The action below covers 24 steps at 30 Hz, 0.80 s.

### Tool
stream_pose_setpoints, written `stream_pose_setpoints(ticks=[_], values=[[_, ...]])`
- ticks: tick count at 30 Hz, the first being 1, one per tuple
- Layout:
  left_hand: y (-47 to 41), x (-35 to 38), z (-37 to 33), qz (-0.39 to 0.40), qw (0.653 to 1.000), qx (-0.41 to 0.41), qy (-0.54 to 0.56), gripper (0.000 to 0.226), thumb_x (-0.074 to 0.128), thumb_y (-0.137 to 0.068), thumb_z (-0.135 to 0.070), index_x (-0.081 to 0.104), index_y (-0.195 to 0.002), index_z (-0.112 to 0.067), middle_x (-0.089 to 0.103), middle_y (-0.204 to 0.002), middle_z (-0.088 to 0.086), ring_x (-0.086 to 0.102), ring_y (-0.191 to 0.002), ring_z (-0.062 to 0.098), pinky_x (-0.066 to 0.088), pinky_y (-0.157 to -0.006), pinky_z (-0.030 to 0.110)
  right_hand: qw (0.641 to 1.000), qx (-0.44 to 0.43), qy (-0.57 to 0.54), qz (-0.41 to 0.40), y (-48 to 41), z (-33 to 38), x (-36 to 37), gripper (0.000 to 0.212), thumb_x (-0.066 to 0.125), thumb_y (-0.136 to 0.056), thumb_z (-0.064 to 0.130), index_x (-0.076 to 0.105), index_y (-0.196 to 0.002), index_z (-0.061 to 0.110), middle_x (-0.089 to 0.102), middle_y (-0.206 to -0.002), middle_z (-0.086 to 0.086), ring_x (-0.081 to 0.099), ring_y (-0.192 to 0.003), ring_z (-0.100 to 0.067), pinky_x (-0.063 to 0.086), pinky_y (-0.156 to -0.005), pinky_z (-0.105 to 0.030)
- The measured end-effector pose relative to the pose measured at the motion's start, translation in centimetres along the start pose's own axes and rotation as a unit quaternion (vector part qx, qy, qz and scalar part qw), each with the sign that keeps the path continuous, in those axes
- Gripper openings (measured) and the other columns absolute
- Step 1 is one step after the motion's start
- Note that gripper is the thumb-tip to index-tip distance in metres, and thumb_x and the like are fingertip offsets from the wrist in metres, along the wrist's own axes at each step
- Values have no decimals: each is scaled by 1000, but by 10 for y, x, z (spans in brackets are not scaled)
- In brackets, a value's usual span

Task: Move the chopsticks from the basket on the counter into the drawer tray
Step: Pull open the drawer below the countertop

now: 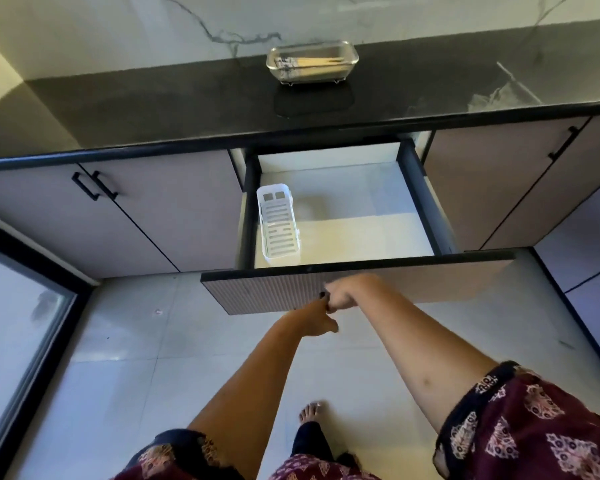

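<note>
A clear basket [346, 69] stands at the back of the dark counter, with pale wooden chopsticks [317, 61] lying lengthwise inside it. Below it the drawer [357, 271] is pulled out. A white slotted tray [278, 226] lies along the drawer's left side with nothing in it. My right hand [342, 296] is curled over the lower edge of the drawer front at its middle. My left hand [317, 318] sits just under it, fingers hooked on the same edge and touching the right hand. Both hands are far from the basket.
The drawer floor [361, 216] to the right of the tray is white and bare. Closed cabinet doors with black handles [94, 185] flank the drawer. A glass door [18, 327] is at the left. My bare foot [310, 412] stands on the tiled floor.
</note>
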State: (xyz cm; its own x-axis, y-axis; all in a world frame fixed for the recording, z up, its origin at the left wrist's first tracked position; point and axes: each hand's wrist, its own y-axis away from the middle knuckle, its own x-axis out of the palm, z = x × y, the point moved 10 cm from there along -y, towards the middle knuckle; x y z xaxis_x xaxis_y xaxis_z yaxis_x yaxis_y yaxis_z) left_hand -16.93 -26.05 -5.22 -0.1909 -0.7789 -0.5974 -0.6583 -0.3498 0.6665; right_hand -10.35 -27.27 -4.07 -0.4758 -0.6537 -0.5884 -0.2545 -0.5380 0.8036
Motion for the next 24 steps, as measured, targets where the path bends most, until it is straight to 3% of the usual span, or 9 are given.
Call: stream_pose_setpoints(ticks=[2,4,7,8,10,14,19,23,24], values=[[15,-18,-4,18,996,-2,86,55,52,-91,-18,35,-143,-11,41,-146,15,43,-123,26,34,-103,37,1000,-30,-4,-6,11,19,-29,60,62,-84,26,47,-140,12,47,-144,-10,50,-127,-31,44,-101,-41],[27,-48,-4,-9,997,-2,82,48,48,-92,-15,40,-139,-7,45,-141,15,44,-113,21,35,-97,34,998,-48,-6,-28,20,35,-55,47,60,-82,21,60,-126,8,60,-128,-11,60,-111,-29,48,-88,-33],[37,-98,3,-70,988,-11,140,43,47,-93,-23,48,-134,-9,55,-124,8,53,-100,18,44,-85,28,989,-85,-32,-116,35,52,-98,37,48,-92,12,58,-126,-1,60,-123,-16,57,-114,-31,48,-89,-31],[41,-112,6,-86,980,-12,177,41,48,-93,-24,51,-131,-8,55,-117,6,53,-92,15,43,-78,25,985,-93,-51,-137,40,55,-109,34,46,-95,14,59,-122,-1,61,-114,-15,56,-109,-29,46,-80,-28],[48,-140,15,-127,966,2,227,37,51,-93,-19,56,-127,-9,55,-117,5,51,-98,16,39,-78,24,977,-95,-65,-181,43,58,-127,30,42,-99,21,59,-116,3,60,-103,-12,52,-99,-26,40,-70,-27],[59,-188,41,-205,948,15,244,28,49,-93,-7,59,-119,-4,55,-118,8,48,-118,20,32,-94,25,968,-87,-108,-209,39,68,-146,45,44,-99,28,45,-140,10,49,-140,-12,49,-124,-29,39,-98,-34],[57,-235,74,-232,948,1,219,35,49,-92,-5,57,-125,0,57,-118,12,47,-104,20,38,-97,34,954,-103,-124,-253,39,108,-184,45,43,-100,22,42,-142,5,46,-144,-17,46,-130,-32,38,-103,-33],[45,-291,116,-259,942,-11,211,19,49,-92,-8,56,-81,-22,52,-106,4,45,-104,21,36,-89,30,941,-121,-178,-263,10,159,-222,63,47,-99,27,18,-152,10,32,-155,-12,35,-140,-29,33,-110,-34],[43,-305,127,-261,944,-12,204,14,49,-93,-10,59,-91,-19,52,-114,7,47,-109,23,37,-92,31,939,-123,-182,-264,0,174,-232,66,48,-98,27,14,-154,12,28,-157,-11,33,-141,-29,32,-112,-34]])
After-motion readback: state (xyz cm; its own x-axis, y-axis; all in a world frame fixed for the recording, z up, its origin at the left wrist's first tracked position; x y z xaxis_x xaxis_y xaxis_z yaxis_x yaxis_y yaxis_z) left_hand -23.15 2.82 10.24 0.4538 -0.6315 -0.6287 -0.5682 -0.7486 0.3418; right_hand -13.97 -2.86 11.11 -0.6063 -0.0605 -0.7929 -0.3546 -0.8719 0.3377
